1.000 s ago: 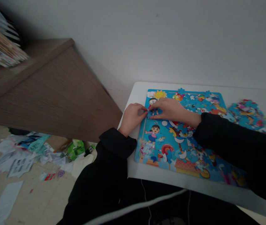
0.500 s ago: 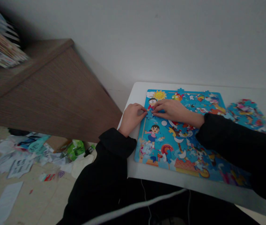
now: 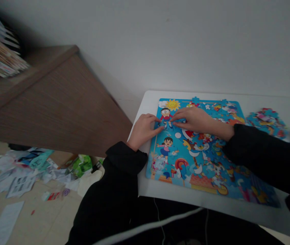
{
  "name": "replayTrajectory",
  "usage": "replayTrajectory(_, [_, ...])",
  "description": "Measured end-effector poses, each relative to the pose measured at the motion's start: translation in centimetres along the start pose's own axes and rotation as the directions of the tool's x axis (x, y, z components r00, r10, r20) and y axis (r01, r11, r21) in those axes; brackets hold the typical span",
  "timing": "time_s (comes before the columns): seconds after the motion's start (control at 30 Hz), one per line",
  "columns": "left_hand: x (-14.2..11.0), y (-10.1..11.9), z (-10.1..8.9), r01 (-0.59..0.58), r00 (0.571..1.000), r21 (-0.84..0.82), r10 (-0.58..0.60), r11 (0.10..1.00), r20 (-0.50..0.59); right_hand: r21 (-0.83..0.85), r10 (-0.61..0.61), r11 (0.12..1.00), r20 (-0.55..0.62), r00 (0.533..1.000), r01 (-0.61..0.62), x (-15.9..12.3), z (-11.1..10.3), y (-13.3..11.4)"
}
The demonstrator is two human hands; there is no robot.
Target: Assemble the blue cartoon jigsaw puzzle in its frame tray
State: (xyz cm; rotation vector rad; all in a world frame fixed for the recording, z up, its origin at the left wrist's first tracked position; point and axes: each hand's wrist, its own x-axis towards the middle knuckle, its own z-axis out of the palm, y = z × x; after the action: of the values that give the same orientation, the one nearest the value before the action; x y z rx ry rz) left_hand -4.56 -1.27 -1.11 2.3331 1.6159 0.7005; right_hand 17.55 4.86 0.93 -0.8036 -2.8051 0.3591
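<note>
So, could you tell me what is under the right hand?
A blue jigsaw puzzle lies under the right hand, beside a cartoon boy; what its palm covers cannot be seen.

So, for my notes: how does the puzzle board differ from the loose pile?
The puzzle board is a rectangle showing a cartoon picture; the pile of loose pieces is a shapeless jumble. The board is far larger than the pile. The left hand and right hand rest on the board, not the pile. Both are mostly blue and lie on the white table.
</note>
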Motion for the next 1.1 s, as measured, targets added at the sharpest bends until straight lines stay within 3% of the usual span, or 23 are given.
replayTrajectory(0.17, [0.0,-0.2,0.1,-0.081,0.995,0.049,0.077,0.996,0.071,-0.039,-0.041,0.998,0.021,0.999,0.042,-0.2,0.9,-0.1])
replayTrajectory(0.33, [0.0,-0.1,0.0,-0.123,0.987,0.107,0.11,0.987,0.115,-0.056,0.009,0.998,0.092,0.996,-0.004,0.6,0.6,-0.6])
replayTrajectory(0.53, [-0.2,0.3,-0.3,-0.067,0.994,0.125,0.057,0.99,0.088,-0.055,0.059,0.997,0.137,0.989,-0.051,1.6,-0.1,-0.4])
replayTrajectory(0.6, [-0.2,0.3,-0.4,-0.001,0.999,0.07,-0.003,0.998,0.054,-0.052,0.065,0.997,0.138,0.988,-0.058,1.8,0.0,-0.3])
replayTrajectory(0.77, [0.0,-0.4,-0.3,0.14,0.99,-0.292,-0.133,0.946,0.043,-0.064,0.109,0.993,0.116,0.987,-0.102,2.2,-0.1,-0.4])
replayTrajectory(0.93, [0.2,-0.9,-0.4,0.191,0.982,-0.428,-0.174,0.883,0.079,-0.021,0.149,0.989,0.135,0.98,-0.147,2.9,-0.7,-0.1])
replayTrajectory(1.0, [-0.2,-0.4,-0.9,0.186,0.982,-0.454,-0.18,0.872,0.057,0.035,0.134,0.99,0.13,0.982,-0.14,2.5,-1.4,-0.2])
replayTrajectory(1.1, [-1.4,1.5,-1.9,0.082,0.994,-0.431,-0.104,0.899,-0.027,0.156,0.159,0.975,0.018,0.987,-0.159,0.8,-2.7,-0.9])
